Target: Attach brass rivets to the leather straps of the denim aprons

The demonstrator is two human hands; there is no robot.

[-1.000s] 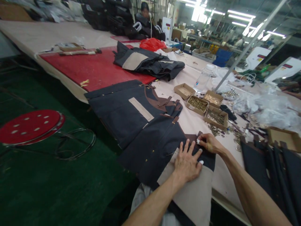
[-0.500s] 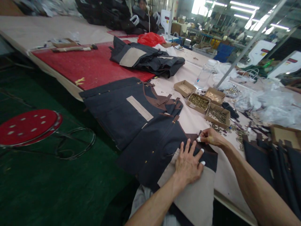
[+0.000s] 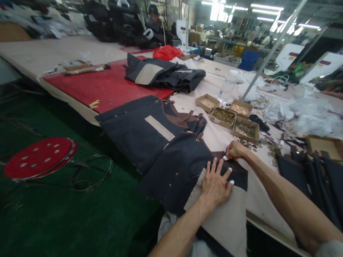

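Note:
My left hand [image 3: 216,182] lies flat with fingers spread on a dark garment [image 3: 184,164], over its beige panel [image 3: 227,214]. White wraps cover some of its fingertips. Just beyond it, my right hand [image 3: 235,150] is closed in a pinch at the brown trim [image 3: 220,155] of the same garment. A white wrap shows on one of its digits; whatever sits between the fingers is hidden. The garment spreads leftward along the table edge, with brass-coloured snaps and a beige strip [image 3: 160,127] on it.
Small cardboard boxes of metal fittings [image 3: 223,117] stand beyond the garment, near a clear bottle [image 3: 227,87]. More dark garments [image 3: 166,75] are heaped on a red sheet [image 3: 88,89]. A red stool [image 3: 40,157] is at left. Dark pieces [image 3: 308,178] lie at right.
The camera view has shifted slightly. My right hand has turned and its fingers are curled in more tightly at the brown trim. My left hand stays flat on the garment.

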